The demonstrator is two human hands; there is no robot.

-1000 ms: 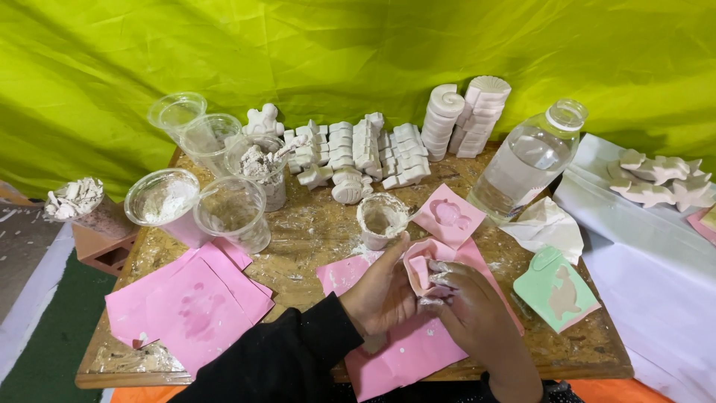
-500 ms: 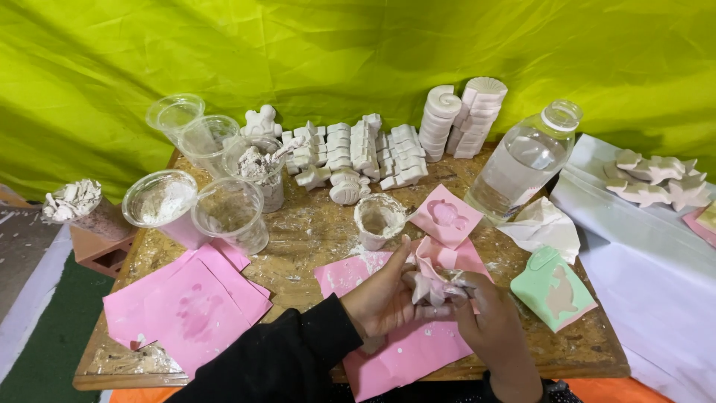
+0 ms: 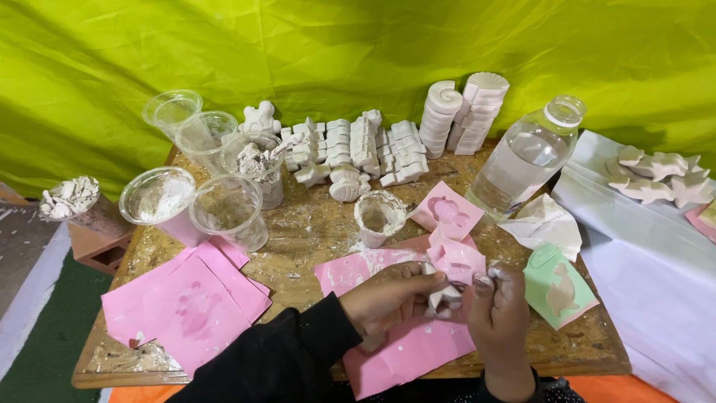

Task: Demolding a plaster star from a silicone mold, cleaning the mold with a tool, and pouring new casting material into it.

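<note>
My left hand (image 3: 391,298) and right hand (image 3: 501,313) have fingers clamped on a pink mold (image 3: 455,263) and white cast (image 3: 445,295). I'd peel slowly, so it won't snap.

Centre of it all, a plaster-smeared cup (image 3: 379,216) stands on the wooden table (image 3: 313,231). Behind the cup, rows of white plaster casts (image 3: 358,145), with taller stacked casts (image 3: 462,112) to their right. Right of the cup lies a clear plastic bottle (image 3: 526,157), tilted, and a green mould (image 3: 559,287) sits nearer the front edge. Left of the cup, clear plastic cups (image 3: 201,172) cluster together; pink sheets (image 3: 186,306) lie in front of them.
</note>
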